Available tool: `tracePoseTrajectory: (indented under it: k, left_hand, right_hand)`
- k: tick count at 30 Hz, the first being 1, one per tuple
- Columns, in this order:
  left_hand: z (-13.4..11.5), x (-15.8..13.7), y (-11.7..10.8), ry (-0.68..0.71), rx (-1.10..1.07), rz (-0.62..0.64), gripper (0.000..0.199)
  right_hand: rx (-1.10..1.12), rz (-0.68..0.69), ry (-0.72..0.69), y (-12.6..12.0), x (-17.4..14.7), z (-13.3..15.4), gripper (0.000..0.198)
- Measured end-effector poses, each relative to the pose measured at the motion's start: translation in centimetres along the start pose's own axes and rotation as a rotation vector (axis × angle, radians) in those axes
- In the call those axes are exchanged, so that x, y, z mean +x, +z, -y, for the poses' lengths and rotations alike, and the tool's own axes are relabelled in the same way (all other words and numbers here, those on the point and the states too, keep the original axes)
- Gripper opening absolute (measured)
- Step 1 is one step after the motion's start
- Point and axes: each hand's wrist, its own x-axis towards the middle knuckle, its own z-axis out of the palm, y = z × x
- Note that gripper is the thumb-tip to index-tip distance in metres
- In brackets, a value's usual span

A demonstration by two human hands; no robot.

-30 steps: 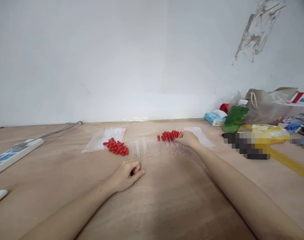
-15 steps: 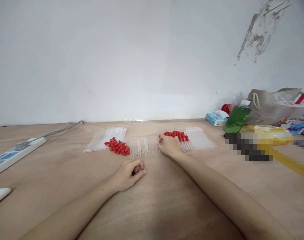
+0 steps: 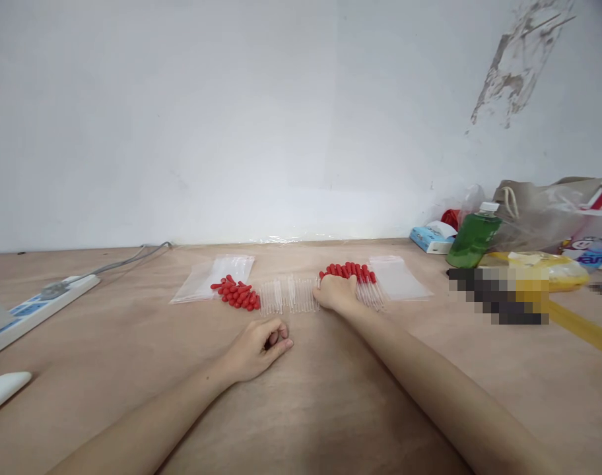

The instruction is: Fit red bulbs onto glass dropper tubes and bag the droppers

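My right hand (image 3: 336, 292) is at the left end of a row of droppers (image 3: 375, 290) with red rubber bulbs and clear tubes. Its fingers curl down around a dropper whose red bulb (image 3: 321, 274) shows at the hand's upper left edge; the fingertips are hidden. My left hand (image 3: 261, 349) rests on the table, fingers loosely bent and thumb apart, with nothing visible in it. Between the hands and the wall lies a row of clear tubes (image 3: 286, 295) without bulbs. Loose red rubber bulbs (image 3: 236, 295) are heaped at its left.
Clear plastic bags lie at the left (image 3: 206, 280) and right (image 3: 400, 278). A power strip (image 3: 43, 307) is at far left, above a white object (image 3: 6, 390). At right are a tissue pack (image 3: 432, 237), a green bottle (image 3: 474, 235) and a yellow package (image 3: 553, 274).
My right hand has turned further over and lowered at the row's left end, its fingertips now less visible. My left hand stays in place. The view has shifted slightly.
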Motion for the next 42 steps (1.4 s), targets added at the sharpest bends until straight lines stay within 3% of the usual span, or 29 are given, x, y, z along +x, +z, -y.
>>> tracePoseTrajectory:
  k: [5, 8, 10, 12, 14, 16, 23, 29, 31, 34, 37, 42]
  left_hand:
    - [0.6, 0.8, -1.2, -0.036, 0.258, -0.426, 0.02]
    - [2.5, 1.9, -3.7, -0.191, 0.442, -0.522, 0.023]
    - [4.1, 2.7, -5.5, -0.332, 0.534, -0.484, 0.025]
    - [5.5, 3.3, -6.8, -0.434, 0.573, -0.374, 0.03]
    - [6.4, 3.7, -7.5, -0.485, 0.583, -0.251, 0.034]
    - [6.8, 4.0, -7.6, -0.492, 0.596, -0.174, 0.036]
    - [6.8, 4.2, -6.9, -0.384, 0.681, -0.167, 0.03]
    - [6.8, 4.2, -6.8, -0.386, 0.604, -0.161, 0.02]
    - [6.7, 4.1, -6.9, -0.371, 0.595, -0.214, 0.017]
    - [5.8, 3.7, -6.5, -0.301, 0.541, -0.405, 0.015]
    - [4.0, 3.0, -4.7, -0.197, 0.331, -0.519, 0.019]
    - [0.5, 2.2, -0.5, 0.017, -0.043, -0.239, 0.027]
  right_hand:
    - [0.003, -0.083, -0.044, -1.0, -1.1, -0.3, 0.029]
    - [0.003, -0.171, -0.078, -1.8, -2.6, -1.5, 0.03]
    - [-0.01, -0.295, -0.194, -1.9, -3.8, -2.8, 0.031]
    - [-0.029, -0.435, -0.401, -1.6, -5.0, -4.4, 0.031]
    - [-0.032, -0.516, -0.57, -1.2, -6.0, -5.8, 0.03]
    - [-0.015, -0.556, -0.641, -0.6, -6.7, -6.8, 0.027]
    - [0.057, -0.542, -0.688, 0.5, -7.6, -7.2, 0.018]
    - [0.114, -0.532, -0.666, 0.6, -7.6, -7.2, 0.016]
    - [0.116, -0.533, -0.659, 0.7, -7.5, -7.3, 0.018]
    - [0.109, -0.538, -0.661, 0.9, -7.3, -7.4, 0.021]
    - [0.128, -0.547, -0.67, 0.9, -7.3, -7.3, 0.022]
    - [0.225, -0.501, -0.707, 0.8, -7.9, -6.3, 0.019]
